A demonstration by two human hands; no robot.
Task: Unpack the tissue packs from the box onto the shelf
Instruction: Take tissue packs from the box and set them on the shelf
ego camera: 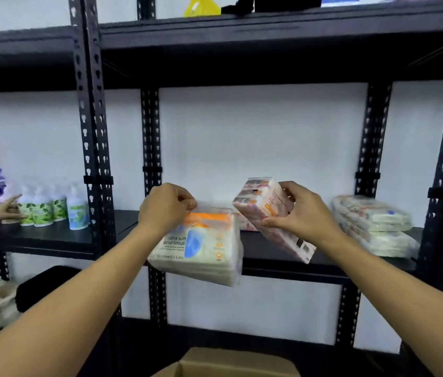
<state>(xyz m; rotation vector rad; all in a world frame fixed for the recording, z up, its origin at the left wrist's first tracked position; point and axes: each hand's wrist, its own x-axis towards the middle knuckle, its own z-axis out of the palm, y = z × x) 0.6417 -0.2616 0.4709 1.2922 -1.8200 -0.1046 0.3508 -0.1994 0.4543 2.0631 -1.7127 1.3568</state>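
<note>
Pinching white orange-topped tissue pack: left hand | right hand fingers grip pink, seemingly patterned pack

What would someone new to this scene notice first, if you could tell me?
Probably the two hands mid-frame: the left hand pinches the top of a white tissue pack before the shelf, and the right hand grips a tilted pink pack. Stacked packs lie on its right; green-labelled bottles stand far left.

Stockroom or shop storage. Black slotted-angle metal shelving against a bare white wall; repeated stock: white pump bottles with green leaf labels, stacked plastic-wrapped tissue packs, open brown cardboard box below.
</note>
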